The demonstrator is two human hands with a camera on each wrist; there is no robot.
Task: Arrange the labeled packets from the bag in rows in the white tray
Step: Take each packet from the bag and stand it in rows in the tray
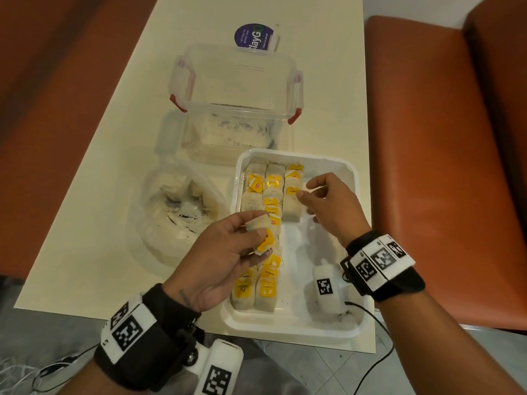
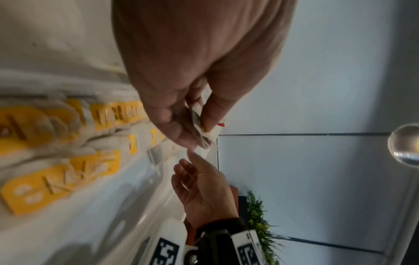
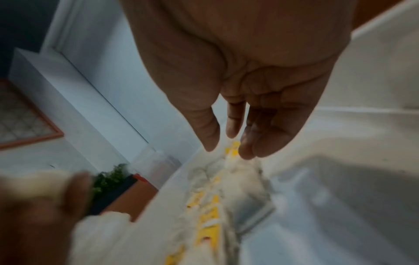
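The white tray point(image 1: 296, 329) holds tea-bag packets with yellow labels point(image 1: 269, 289) in two long rows, plus a short third row point(image 1: 292, 195) at the far end. My left hand point(image 1: 256, 226) hovers over the rows and pinches one packet point(image 1: 258, 222) between thumb and fingers, its yellow tag point(image 1: 263, 243) hanging below. The left wrist view shows that packet point(image 2: 199, 123) in the same pinch. My right hand point(image 1: 303, 191) hangs above the third row with relaxed fingers point(image 3: 233, 125) and holds nothing. The clear bag point(image 1: 176, 212) with more packets lies left of the tray.
A clear box with red clips point(image 1: 236, 81) stands behind the tray, with a second clear tub point(image 1: 233, 135) in front of it. A purple sticker point(image 1: 253, 38) lies farther back. Orange benches point(image 1: 442, 138) flank the table. The tray's right half point(image 1: 328, 232) is bare.
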